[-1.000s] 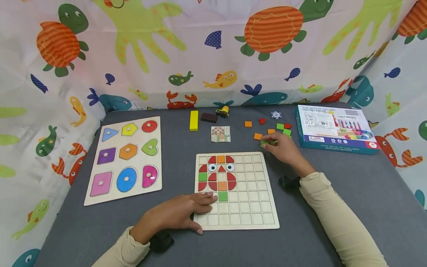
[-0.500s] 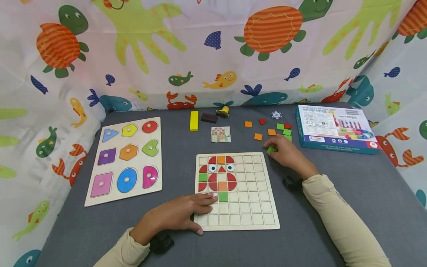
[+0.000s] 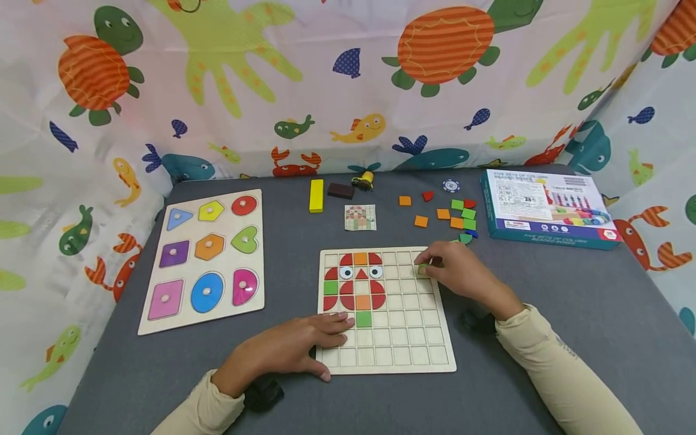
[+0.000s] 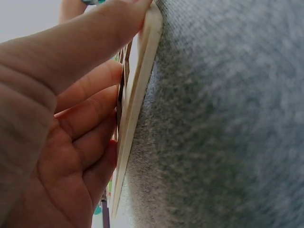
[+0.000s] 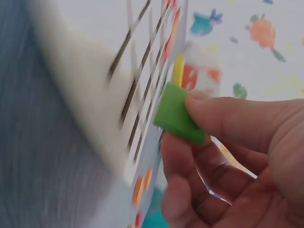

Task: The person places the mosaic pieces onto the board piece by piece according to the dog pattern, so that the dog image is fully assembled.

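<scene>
The grey bench [image 3: 544, 302] carries the wooden grid board [image 3: 386, 311], where a partly built red, orange and green figure fills the upper left cells. The left hand [image 3: 296, 350] has stayed flat on the board's lower left corner, fingers straight. The right hand [image 3: 459, 272] has come from the loose tiles [image 3: 462, 217] over the board's upper right, pinching 1 green tile [image 5: 178, 114], so a placement looks close.
</scene>
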### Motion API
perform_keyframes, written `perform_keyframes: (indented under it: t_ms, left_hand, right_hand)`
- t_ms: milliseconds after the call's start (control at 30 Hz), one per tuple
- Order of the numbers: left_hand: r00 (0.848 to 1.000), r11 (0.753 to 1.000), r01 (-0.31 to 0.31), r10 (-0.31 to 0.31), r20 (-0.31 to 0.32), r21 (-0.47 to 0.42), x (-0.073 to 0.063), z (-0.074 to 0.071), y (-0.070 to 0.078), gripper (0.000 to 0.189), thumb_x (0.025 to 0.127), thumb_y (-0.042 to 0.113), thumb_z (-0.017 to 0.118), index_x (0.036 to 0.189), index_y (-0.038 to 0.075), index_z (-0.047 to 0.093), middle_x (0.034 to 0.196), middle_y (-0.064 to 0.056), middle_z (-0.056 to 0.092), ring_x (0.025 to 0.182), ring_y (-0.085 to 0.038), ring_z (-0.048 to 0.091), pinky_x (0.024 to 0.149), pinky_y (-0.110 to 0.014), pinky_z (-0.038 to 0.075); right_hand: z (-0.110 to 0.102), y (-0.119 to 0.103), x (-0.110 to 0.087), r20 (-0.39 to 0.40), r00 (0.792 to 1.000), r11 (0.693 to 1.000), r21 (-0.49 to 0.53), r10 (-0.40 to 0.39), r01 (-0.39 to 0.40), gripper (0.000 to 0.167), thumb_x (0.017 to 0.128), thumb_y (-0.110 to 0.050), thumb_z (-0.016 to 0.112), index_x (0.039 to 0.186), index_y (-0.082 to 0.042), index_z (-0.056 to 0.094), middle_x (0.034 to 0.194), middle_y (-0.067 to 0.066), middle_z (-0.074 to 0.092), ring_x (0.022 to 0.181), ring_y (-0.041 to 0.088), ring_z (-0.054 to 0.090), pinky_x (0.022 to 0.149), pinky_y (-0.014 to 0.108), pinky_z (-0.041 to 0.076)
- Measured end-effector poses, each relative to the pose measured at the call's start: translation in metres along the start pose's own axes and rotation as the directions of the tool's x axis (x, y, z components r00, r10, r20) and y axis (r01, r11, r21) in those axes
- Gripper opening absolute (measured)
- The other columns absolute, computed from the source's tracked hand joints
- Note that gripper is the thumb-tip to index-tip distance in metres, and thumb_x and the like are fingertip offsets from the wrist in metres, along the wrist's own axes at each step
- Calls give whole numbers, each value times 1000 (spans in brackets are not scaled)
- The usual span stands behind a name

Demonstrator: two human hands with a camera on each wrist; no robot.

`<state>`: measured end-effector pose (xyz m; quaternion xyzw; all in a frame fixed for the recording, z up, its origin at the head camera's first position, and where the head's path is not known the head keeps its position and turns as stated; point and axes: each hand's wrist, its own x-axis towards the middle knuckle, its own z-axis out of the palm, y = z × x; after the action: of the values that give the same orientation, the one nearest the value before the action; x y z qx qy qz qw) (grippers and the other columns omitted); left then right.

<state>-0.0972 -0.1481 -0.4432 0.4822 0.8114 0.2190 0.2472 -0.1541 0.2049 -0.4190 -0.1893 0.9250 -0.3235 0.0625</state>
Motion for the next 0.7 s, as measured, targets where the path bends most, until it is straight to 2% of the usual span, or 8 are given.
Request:
perform_keyframes:
  t_ms: [133,267,467,633,700]
  left_hand:
    - [1000,1000,-2,2,9,1,1,-1,0,71,84,39,74,144,12,48,155,2,33,144,-16,23,108,-38,35]
    - [1000,1000,8,-8,15,4,0,-2,-1,71,84,40,74,145,13,47,155,3,32,144,-15,23,109,-38,34]
    - [1000,1000,9,-9,7,0,0,-1,0,70,84,41,74,143,12,50,155,3,33,144,-16,23,109,-38,33]
    - [1000,1000,5,-6,-12,-22,1,1,-2,69,83,40,75,142,13,51,155,3,33,144,-15,24,109,-39,33]
    - [1000,1000,-1,1,-21,-22,1,2,-4,69,83,40,76,142,13,52,154,3,34,143,-14,25,109,-38,33]
  right_hand:
    - [11,-21,-7,104,990,994,68,-93,86,18,88,2,68,103,-5,75,95,-1,67,81,14,56,69,31,50]
    - [26,-42,-10,200,961,977,138,-188,163,20,88,3,67,104,-6,75,99,-1,68,85,11,58,73,30,52]
    - [52,-70,-11,251,923,947,213,-291,240,16,87,2,69,97,-9,74,88,-6,64,75,6,55,67,25,49]
    - [70,-78,-11,287,909,944,222,-304,246,15,86,2,69,94,-10,74,82,-9,60,72,4,54,65,22,48]
    - [74,-80,-11,297,908,950,195,-295,245,15,85,1,70,94,-9,74,81,-9,60,72,5,53,65,22,47]
